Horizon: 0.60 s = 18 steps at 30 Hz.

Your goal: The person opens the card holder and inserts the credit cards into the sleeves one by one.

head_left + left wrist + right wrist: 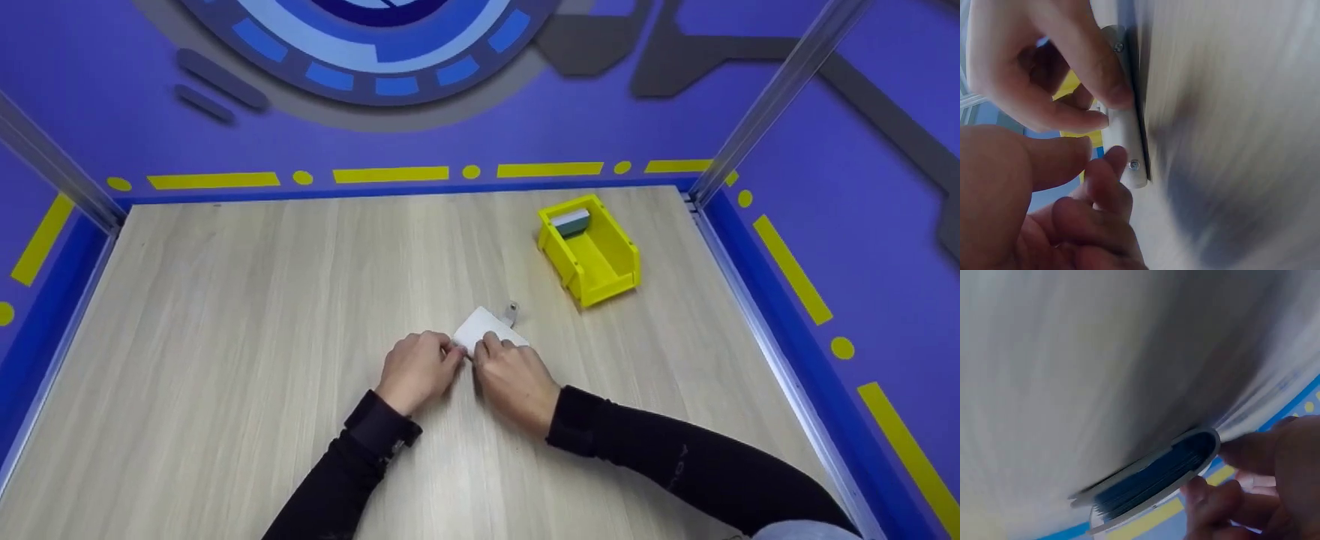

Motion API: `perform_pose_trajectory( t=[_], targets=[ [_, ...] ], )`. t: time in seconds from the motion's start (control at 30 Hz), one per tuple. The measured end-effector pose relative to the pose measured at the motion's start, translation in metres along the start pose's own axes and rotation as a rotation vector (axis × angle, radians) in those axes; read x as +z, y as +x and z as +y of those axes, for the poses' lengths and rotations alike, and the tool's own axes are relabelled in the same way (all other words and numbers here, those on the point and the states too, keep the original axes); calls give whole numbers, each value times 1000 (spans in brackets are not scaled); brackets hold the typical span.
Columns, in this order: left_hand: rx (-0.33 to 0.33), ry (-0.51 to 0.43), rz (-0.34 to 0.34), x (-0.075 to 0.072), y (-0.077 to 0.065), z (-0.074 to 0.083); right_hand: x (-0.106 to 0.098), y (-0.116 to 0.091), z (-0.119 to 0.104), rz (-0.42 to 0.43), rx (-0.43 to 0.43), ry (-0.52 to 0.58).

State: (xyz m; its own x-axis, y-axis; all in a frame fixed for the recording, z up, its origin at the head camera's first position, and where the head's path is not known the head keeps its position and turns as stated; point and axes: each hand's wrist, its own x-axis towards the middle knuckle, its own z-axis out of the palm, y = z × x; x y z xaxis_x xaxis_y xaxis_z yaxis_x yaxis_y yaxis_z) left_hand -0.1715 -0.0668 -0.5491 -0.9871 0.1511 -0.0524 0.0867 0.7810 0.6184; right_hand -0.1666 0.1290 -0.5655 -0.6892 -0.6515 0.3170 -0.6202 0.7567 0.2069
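Observation:
On the wooden table lies a small white card holder (478, 325), its rounded spine (1123, 132) facing the person and bearing two metal screw studs. A short strap with a metal snap (511, 312) sticks out on its far side. Stacked blue leaves (1154, 479) show between its covers in the right wrist view. My right hand (517, 381) pinches the holder at the spine between thumb and index finger. At the spine's left end, my left hand (418, 367) holds the corner with thumb and curled index finger beside a stud; its exact contact is partly hidden.
A yellow open bin (611, 251) stands at the back right of the table (285, 315). Inside its far end leans a white and green block-like item (571, 223). Purple panels (787, 187) with metal corner posts border the table.

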Motion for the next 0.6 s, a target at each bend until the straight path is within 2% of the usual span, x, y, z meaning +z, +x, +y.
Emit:
perform_pose_trajectory(
  t=[0.1, 0.17, 0.23, 0.33, 0.47, 0.6],
  targets=[
    [9, 2, -1, 3, -1, 0, -8, 6, 17, -111, 71, 298],
    [11, 0, 15, 6, -1, 1, -13, 12, 35, -171, 179, 491],
    [9, -4, 37, 10, -1, 2, -16, 17, 52, -203, 289, 598],
    [-8, -10, 67, 16, -1, 4, -16, 19, 72, -257, 410, 634],
    [-48, -20, 86, 23, 1, 6, -10, 16, 84, -372, 425, 673],
    [-72, -25, 87, 25, 5, 7, -6, 13, 86, -435, 425, 719]
  ],
)
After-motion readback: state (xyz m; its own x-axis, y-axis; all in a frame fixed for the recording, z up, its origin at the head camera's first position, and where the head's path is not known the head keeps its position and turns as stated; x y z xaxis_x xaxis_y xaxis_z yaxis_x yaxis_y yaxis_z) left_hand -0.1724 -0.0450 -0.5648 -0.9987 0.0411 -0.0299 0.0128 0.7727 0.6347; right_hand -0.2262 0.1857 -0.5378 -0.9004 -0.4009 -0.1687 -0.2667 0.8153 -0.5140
